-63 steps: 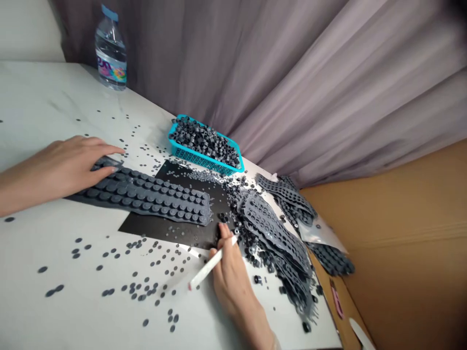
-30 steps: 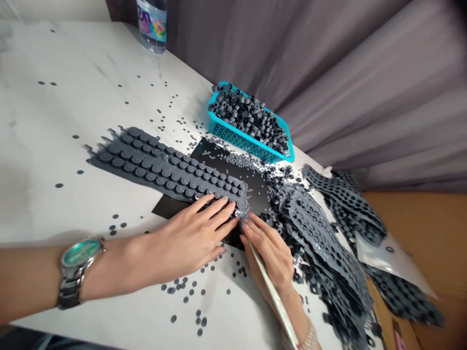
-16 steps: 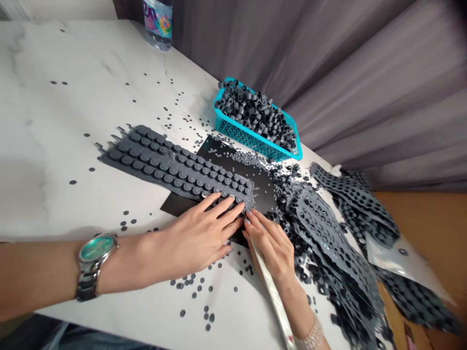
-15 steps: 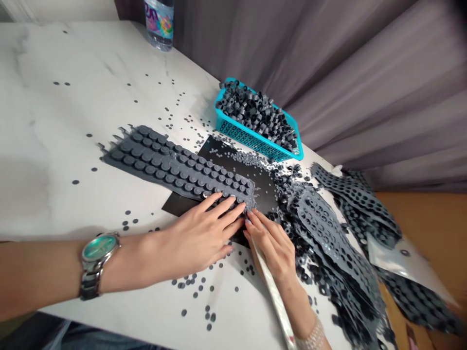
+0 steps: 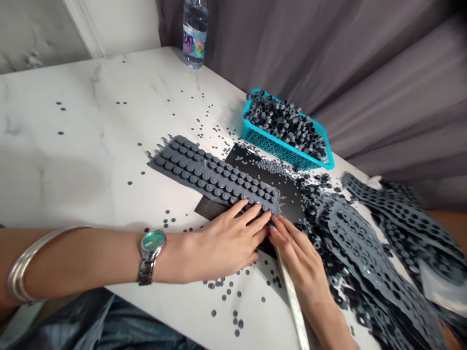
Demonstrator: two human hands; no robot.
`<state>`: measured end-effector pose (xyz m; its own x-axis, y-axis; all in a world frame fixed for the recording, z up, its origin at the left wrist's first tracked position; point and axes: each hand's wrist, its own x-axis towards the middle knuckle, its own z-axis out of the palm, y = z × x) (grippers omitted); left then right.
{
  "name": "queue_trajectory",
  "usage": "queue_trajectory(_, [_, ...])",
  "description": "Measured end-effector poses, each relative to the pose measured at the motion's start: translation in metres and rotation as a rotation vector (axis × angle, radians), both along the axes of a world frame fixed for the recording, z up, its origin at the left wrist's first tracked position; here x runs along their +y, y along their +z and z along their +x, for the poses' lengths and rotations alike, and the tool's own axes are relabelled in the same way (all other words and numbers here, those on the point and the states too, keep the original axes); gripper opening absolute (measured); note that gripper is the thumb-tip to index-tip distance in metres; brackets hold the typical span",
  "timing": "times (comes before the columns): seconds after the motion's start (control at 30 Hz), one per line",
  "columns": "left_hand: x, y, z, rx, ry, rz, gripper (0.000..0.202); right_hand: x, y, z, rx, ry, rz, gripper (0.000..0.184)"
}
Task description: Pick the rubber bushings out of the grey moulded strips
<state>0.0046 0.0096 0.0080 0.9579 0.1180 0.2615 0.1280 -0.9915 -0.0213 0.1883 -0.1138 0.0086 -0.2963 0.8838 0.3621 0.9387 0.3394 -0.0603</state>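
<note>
You seem to be working the studded strip [image 5: 215,171], left hand [image 5: 230,239] spread on its edge, right hand [image 5: 299,260] gripping the white stick [image 5: 295,306]; the next move calls for steady pressure.

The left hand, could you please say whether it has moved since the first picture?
Yes: relative to the turquoise basket, the left hand has moved rightward and downward in view, to the right end of the studded strip.

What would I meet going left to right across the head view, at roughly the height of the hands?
Silver bangle → wristwatch → left hand → right hand → stack of perforated gray sheets → translucent plastic piece. I left out the white stick, which overlaps the right hand.
</note>
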Motion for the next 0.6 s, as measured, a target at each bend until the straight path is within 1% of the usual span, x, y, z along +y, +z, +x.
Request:
queue_trajectory(0.07, [0.000, 0.002, 0.000, 0.007, 0.004, 0.007, 0.050, -0.001, -0.004, 0.006, 0.028, -0.048, 0.053, 0.035])
queue_trajectory(0.1, [0.000, 0.002, 0.000, 0.012, 0.005, 0.008, 0.049, -0.002, -0.006, 0.009, 0.041, -0.110, 0.104, 0.034])
queue_trajectory(0.13, [0.000, 0.002, 0.000, 0.017, 0.004, 0.009, 0.049, -0.002, -0.006, 0.011, 0.050, -0.201, 0.166, 0.032])
queue_trajectory(0.2, [-0.001, 0.001, 0.000, 0.028, 0.008, 0.012, 0.050, -0.002, -0.004, 0.015, 0.058, -0.426, 0.281, 0.027])
queue_trajectory(0.23, [-0.001, 0.000, 0.001, 0.032, 0.011, 0.012, 0.051, -0.002, -0.002, 0.015, 0.065, -0.528, 0.317, 0.026])
queue_trajectory(0.27, [-0.002, -0.001, 0.001, 0.035, 0.016, 0.013, 0.051, -0.002, 0.000, 0.014, 0.074, -0.598, 0.335, 0.025])
queue_trajectory(0.3, [-0.003, -0.002, 0.001, 0.037, 0.021, 0.012, 0.052, -0.001, 0.003, 0.012, 0.085, -0.633, 0.339, 0.025])
queue_trajectory(0.4, [-0.004, -0.004, 0.000, 0.039, 0.030, 0.017, 0.053, 0.003, 0.013, 0.003, 0.113, -0.628, 0.331, 0.021])
queue_trajectory(0.53, [-0.004, 0.000, -0.001, 0.060, 0.039, 0.030, 0.053, 0.014, 0.027, -0.005, 0.022, -0.686, 0.337, 0.021])
queue_trajectory(0.6, [-0.003, 0.001, -0.001, 0.069, 0.040, 0.026, 0.052, 0.020, 0.031, -0.008, -0.014, -0.681, 0.349, 0.024])
